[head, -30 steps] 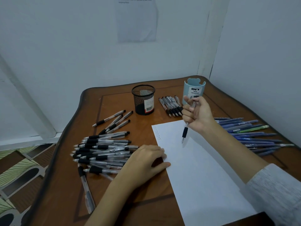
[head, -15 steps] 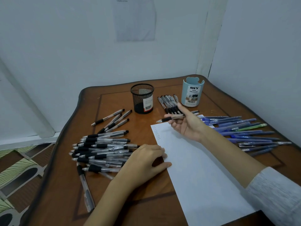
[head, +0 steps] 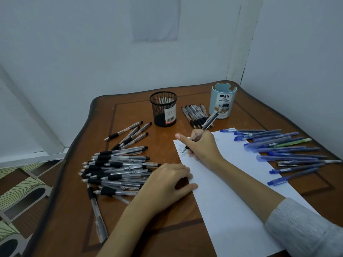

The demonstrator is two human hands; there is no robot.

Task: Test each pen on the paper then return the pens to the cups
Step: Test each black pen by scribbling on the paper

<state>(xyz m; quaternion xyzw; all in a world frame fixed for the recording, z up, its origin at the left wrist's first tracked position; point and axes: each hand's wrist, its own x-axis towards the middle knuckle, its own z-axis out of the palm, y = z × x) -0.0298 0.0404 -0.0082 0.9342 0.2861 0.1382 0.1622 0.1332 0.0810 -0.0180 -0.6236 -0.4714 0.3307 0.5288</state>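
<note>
Right grip (head: 202, 148) pinches a pen (head: 209, 121), tip on the paper (head: 232, 191); left grip (head: 167, 182) rests slack on its edge, black pens (head: 118, 165) heaped just beside

Light: dim, cool, bluish, evenly spread.
Shadows: soft ones are cast beneath the left hand (head: 165, 184) onto the counter (head: 176, 238).
Edges: straight lines are bent by the wide lens.
Sharpness: slight softness is seen throughout.

A ribbed light-grey knit sleeve (head: 304, 230) covers the right arm (head: 250, 184) near the elbow; the left arm (head: 130, 219) is bare.
</note>
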